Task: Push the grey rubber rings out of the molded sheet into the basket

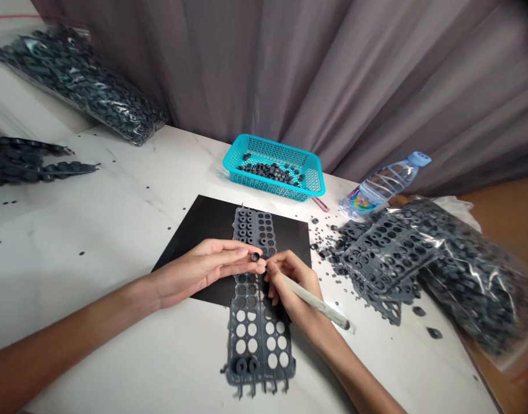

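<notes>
My left hand (218, 261) pinches a small black rubber cap (255, 257) between thumb and fingertips, its hollow side showing. My right hand (292, 282) is closed around a pale pen-like tool (316, 302), whose front end meets the left fingertips near the cap; its tip is hidden. Beneath both hands lies a long dark rubber sheet (247, 330) with rows of round holes. Several caps still sit in its far left part, and two ring-shaped ones (247, 365) at its near end. The sheet's far portion rests on a black square mat (195, 247).
A turquoise basket (272, 190) holds loose black pieces. To the right are a water bottle (380, 184), a pile of perforated rubber sheets (389, 253) and a full plastic bag (484, 282). Another bag of black pieces (87, 86) lies at back left. Tiny black discs dot the white table (130, 230).
</notes>
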A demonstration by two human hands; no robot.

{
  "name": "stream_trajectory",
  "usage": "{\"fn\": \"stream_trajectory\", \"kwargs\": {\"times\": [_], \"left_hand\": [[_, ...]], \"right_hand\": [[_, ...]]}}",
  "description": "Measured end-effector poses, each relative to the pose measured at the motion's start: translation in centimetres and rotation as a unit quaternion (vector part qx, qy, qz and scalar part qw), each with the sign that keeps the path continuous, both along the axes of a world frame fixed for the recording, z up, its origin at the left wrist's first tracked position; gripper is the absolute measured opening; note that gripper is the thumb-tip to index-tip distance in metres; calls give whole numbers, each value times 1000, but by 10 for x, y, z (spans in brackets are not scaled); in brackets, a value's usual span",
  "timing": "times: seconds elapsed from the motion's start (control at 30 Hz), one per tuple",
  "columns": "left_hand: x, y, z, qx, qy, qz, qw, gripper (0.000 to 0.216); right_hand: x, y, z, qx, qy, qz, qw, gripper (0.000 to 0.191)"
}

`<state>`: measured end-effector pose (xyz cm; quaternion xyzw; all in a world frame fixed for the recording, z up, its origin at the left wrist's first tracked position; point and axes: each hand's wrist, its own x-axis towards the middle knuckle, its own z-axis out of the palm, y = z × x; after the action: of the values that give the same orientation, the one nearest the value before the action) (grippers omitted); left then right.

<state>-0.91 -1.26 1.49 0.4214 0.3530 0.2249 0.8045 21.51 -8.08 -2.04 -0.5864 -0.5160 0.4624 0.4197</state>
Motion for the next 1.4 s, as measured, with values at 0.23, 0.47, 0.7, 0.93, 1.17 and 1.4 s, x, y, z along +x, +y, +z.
{"fn": "stream_trajectory", "kwargs": {"times": [0.23, 0.47, 0.7, 0.93, 1.17, 1.4], "left_hand": [[1, -2, 4, -13, -2, -6, 1000, 37], [0, -2, 3, -2, 11, -12, 1000, 42], [0, -1, 3, 11, 6, -22, 1000, 42], [3, -1, 0, 30, 6, -18, 999, 40], [26, 53, 9, 247, 8, 116, 962, 48], [70, 157, 39, 579, 170, 132, 786, 36]], "right_hand": [[-2, 0, 3, 8, 6, 0, 1000, 27], [-2, 1, 5, 8, 3, 3, 1000, 26], [-1, 1, 1, 7, 3, 4, 1000, 29], [-2, 2, 1, 16, 21, 3, 1000, 37], [-3, 1, -1, 39, 12, -1, 999, 36], [1, -1, -1, 105, -7, 20, 994, 33]]}}
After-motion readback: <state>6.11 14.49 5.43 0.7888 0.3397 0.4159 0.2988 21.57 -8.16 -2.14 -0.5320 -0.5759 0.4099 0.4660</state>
